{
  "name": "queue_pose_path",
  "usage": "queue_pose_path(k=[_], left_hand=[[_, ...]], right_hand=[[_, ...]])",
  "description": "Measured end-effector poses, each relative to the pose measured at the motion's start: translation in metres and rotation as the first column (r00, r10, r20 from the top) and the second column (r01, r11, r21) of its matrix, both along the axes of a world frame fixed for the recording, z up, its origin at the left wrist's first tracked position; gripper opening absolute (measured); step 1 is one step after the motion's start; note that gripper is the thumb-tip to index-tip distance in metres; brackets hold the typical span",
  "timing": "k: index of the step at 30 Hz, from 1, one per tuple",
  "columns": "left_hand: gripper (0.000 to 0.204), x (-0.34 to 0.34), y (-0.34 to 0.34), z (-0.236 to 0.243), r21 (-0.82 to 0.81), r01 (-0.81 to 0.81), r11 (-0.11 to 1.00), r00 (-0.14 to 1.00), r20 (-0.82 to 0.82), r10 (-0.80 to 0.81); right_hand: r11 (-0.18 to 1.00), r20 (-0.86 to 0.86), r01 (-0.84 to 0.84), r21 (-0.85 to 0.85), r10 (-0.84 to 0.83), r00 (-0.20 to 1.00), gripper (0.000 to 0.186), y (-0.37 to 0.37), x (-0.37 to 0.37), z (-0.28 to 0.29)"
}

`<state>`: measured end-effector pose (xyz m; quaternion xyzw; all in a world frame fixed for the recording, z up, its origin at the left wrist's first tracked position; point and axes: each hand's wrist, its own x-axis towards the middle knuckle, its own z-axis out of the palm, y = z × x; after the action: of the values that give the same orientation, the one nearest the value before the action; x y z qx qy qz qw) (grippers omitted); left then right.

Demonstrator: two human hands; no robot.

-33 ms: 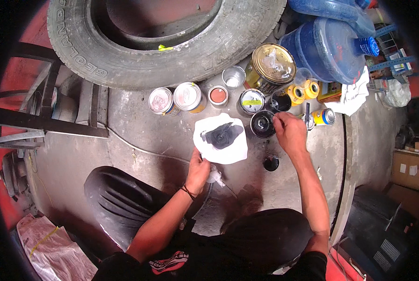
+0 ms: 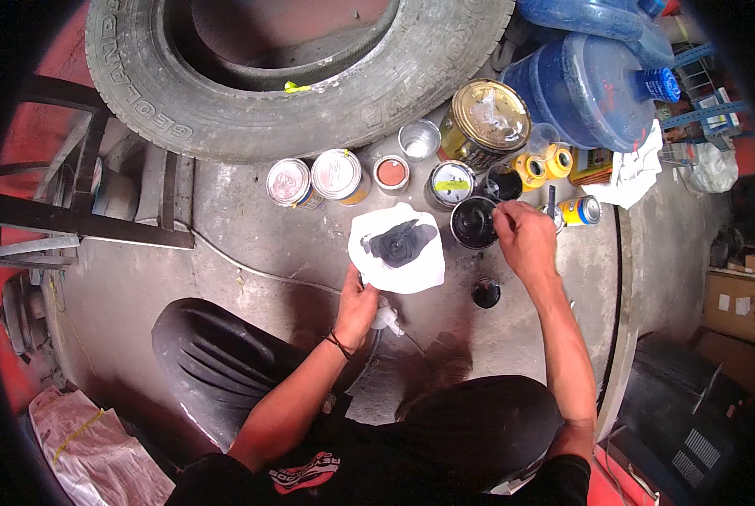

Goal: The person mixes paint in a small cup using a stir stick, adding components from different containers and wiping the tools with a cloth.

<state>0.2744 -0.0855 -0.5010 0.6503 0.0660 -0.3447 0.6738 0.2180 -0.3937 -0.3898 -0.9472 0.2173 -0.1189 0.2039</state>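
Note:
My left hand (image 2: 358, 305) grips the near-left edge of a white bowl-shaped sheet (image 2: 424, 271), a dark grey paint puddle (image 2: 397, 245) lying in its middle. At the right rim of a cup of black paint (image 2: 472, 224), the fingers of my right hand (image 2: 525, 234) are closed and appear to pinch the rim; their inner side is hidden. Beside my left fingers is a small whitish translucent piece (image 2: 386, 319), partly covered by the hand. Nearer to me than the cup stands a small dark round container (image 2: 486, 293).
Paint cans (image 2: 341, 175) line the far side, with a clear cup (image 2: 419, 140) and a large gold-lidded can (image 2: 489, 116). Behind lie a tyre (image 2: 251, 118) and blue water jugs (image 2: 575, 93). A spray can (image 2: 581, 210) lies at right. A hose (image 2: 259, 271) crosses the floor.
Both hands stay in nearly the same place. The bright swirl on the black paint in the cup has faded to a darker, smoother surface.

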Motion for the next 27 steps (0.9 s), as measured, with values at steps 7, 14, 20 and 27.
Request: queue_pose_path(k=[7,14,20,27], left_hand=[[0.031,-0.002,-0.029,0.016,0.120,-0.044,0.992,0.995,0.090,0.034],[0.029,-0.005,-0.063,0.016,0.200,0.019,0.980,0.989,0.139,-0.048],[0.045,-0.013,-0.081,0.010,0.245,0.039,0.969,0.975,0.204,-0.090],[0.049,-0.019,-0.093,0.011,0.261,0.031,0.965,0.956,0.272,-0.105]], right_hand=[[1.000,-0.079,0.012,-0.011,-0.013,0.997,0.019,0.018,0.006,0.138],[0.954,-0.180,-0.173,-0.246,0.130,0.975,0.022,0.016,0.007,0.187],[0.914,-0.250,-0.235,-0.330,0.155,0.956,0.018,0.018,0.007,0.196],[0.883,-0.361,-0.281,-0.376,0.140,0.922,0.016,0.021,0.010,0.196]])
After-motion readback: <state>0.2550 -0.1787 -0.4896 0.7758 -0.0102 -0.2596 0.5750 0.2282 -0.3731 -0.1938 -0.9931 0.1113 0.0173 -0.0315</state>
